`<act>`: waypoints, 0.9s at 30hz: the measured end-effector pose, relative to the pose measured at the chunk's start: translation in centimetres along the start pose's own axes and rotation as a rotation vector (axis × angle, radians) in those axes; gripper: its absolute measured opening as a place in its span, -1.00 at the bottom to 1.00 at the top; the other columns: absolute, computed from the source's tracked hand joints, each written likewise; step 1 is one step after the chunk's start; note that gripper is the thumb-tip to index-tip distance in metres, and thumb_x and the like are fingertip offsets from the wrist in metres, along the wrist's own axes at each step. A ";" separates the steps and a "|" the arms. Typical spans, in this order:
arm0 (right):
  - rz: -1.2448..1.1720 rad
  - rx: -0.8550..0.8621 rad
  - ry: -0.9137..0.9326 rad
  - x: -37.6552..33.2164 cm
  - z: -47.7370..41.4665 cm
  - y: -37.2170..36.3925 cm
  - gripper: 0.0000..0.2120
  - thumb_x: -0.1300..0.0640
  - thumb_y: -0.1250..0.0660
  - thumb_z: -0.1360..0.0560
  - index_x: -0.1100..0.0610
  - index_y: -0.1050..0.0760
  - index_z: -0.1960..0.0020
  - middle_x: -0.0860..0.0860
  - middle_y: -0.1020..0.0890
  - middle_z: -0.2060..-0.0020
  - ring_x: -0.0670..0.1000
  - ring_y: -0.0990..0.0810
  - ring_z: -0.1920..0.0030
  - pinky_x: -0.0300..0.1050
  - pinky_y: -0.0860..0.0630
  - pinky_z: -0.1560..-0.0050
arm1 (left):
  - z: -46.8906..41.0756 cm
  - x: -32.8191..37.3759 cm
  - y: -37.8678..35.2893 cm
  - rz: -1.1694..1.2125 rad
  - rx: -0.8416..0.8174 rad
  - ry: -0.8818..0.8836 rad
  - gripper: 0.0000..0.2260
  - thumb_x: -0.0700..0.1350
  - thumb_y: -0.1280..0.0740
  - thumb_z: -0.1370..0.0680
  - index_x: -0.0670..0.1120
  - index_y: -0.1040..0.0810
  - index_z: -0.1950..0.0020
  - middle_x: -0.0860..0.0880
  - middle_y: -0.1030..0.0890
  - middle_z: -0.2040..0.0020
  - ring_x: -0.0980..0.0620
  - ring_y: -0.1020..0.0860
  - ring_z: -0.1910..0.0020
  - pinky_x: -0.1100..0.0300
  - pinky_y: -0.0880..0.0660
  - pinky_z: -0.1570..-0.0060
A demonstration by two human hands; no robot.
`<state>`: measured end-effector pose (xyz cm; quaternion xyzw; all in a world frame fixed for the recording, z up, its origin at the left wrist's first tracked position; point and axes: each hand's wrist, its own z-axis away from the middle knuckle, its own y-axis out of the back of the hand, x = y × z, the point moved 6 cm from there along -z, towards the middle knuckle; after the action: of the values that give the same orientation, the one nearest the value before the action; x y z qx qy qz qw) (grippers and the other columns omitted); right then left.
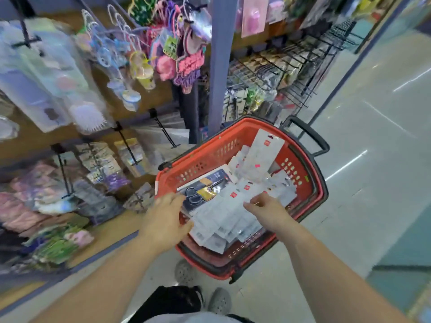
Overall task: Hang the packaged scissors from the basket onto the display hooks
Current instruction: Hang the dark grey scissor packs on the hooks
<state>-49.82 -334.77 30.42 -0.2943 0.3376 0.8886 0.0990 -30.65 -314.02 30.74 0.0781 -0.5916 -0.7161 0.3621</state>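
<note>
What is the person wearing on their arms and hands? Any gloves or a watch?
Nothing at all. The left hand and right hand have no gloves, and both forearms are bare as far as the picture shows, with no sleeves. I see no watch, bracelet or ring, though the picture is a bit blurry.

Your basket is red moulded plastic, slightly shiny, its walls punched with holes, and it has a matt black plastic handle. Inside, the white packs look like matt card under clear film that catches the light. The dark scissors pack is glossier card with a gold, foil-looking patch. The display hooks are thin black metal wire, same as the wire rack. The back panel reads as matt brown wood-look board. The floor is smooth and polished, mirroring the lights. Your clogs look like dull grey perforated foam or rubber.
</note>
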 end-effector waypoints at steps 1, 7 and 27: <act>0.009 -0.012 -0.018 0.0 -0.4 -0.1 -0.67 -0.14 -0.40 -0.60 0.09 -0.53 -0.18 -0.02 -0.57 -0.03 -0.06 -0.54 0.12 -0.08 -0.51 0.11 | -0.8 -0.2 -1.2 0.005 -0.031 0.009 -0.29 0.26 -0.43 -0.51 -0.02 -0.37 -0.58 -0.05 -0.43 -0.48 -0.13 -0.40 -0.46 -0.01 -0.36 -0.45; 0.098 -0.068 -0.132 1.2 -3.1 -0.4 -0.57 -0.18 -0.37 -0.60 0.09 -0.50 -0.31 0.03 -0.57 -0.18 0.06 -0.59 0.00 -0.04 -0.52 0.07 | -4.7 -1.0 -4.9 -0.059 -0.205 0.003 -0.21 0.34 -0.41 -0.51 -0.04 -0.33 -0.61 -0.06 -0.38 -0.55 -0.11 -0.34 -0.54 -0.02 -0.29 -0.52; -0.546 0.246 -0.488 7.9 -12.4 0.3 -0.31 0.02 -0.53 -0.49 0.16 -0.33 -0.50 0.13 -0.60 -0.29 0.16 -0.63 -0.19 0.08 -0.61 -0.19 | -11.4 3.3 -12.8 0.071 -0.421 0.153 0.06 0.54 -0.37 -0.38 -0.04 -0.17 -0.68 -0.04 -0.19 -0.64 -0.16 -0.23 -0.56 -0.12 -0.30 -0.53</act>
<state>-50.67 -343.29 18.52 -0.1390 0.3172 0.8264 0.4439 -32.32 -324.51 16.94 0.0340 -0.4024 -0.8025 0.4392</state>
